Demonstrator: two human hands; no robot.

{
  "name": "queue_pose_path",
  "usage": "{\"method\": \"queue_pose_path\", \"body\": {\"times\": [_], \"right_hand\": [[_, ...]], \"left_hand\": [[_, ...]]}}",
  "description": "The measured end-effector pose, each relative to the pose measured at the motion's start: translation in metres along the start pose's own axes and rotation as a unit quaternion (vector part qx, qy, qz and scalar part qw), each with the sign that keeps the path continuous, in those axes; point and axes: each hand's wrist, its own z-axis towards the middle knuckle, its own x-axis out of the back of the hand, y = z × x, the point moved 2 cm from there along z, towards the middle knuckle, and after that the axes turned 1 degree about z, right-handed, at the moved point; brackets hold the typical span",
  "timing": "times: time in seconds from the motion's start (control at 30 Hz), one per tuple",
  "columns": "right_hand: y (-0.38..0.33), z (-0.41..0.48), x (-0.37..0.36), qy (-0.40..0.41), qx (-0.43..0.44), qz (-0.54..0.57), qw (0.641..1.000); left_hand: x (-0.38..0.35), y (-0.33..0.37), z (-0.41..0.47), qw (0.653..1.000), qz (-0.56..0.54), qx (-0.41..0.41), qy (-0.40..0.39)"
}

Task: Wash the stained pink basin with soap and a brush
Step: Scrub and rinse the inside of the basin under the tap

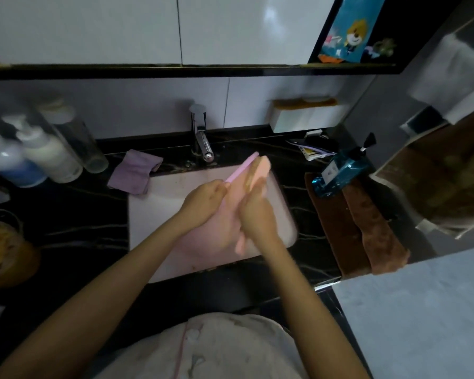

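Dark veined countertop (66, 228) below white wall tiles; pale sink (148, 209) under a chrome tap (201, 140). White pump bottles (49, 160) stand left, contents indiscernible; a blue pump bottle (340, 173) leans on a brown towel (367, 228). Pink basin (237, 191) stands on edge over the sink, left hand (205, 202) gripping its rim, right hand (257, 217) clasping a pink brush (260, 169) against it.

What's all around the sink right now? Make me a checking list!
Surface: black marbled counter around a pale sink.
Job's things: pink basin tilted over the sink; pink brush against it; blue pump bottle, maybe soap, on the right.
Clutter: purple cloth, white bottles, brown towel.
Hands: left hand grips the basin's rim; right hand grips the brush.
Cables: nothing seen.
Surroundings: tap, white wall.
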Motion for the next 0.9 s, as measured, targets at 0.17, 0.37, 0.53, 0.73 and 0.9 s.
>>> {"method": "queue_pose_path", "body": {"times": [0.17, 0.37, 0.53, 0.73, 0.9], "right_hand": [[0.040, 0.042, 0.054, -0.094, -0.146, 0.076, 0.982], [0.075, 0.025, 0.064, -0.019, -0.095, 0.235, 0.967], [0.081, 0.029, 0.061, 0.001, -0.143, 0.315, 0.938], [0.073, 0.032, 0.058, 0.004, -0.140, 0.371, 0.918], [0.070, 0.033, 0.064, 0.010, -0.115, 0.408, 0.905]], "left_hand": [[0.001, -0.012, -0.024, 0.989, 0.118, -0.070, -0.061], [0.033, -0.034, -0.038, 0.982, 0.149, -0.095, -0.068], [0.070, -0.027, -0.029, 0.993, 0.060, -0.100, -0.009], [0.100, -0.040, -0.010, 0.993, -0.058, -0.031, 0.094], [0.114, -0.028, -0.034, 0.994, -0.075, -0.059, 0.054]]}}
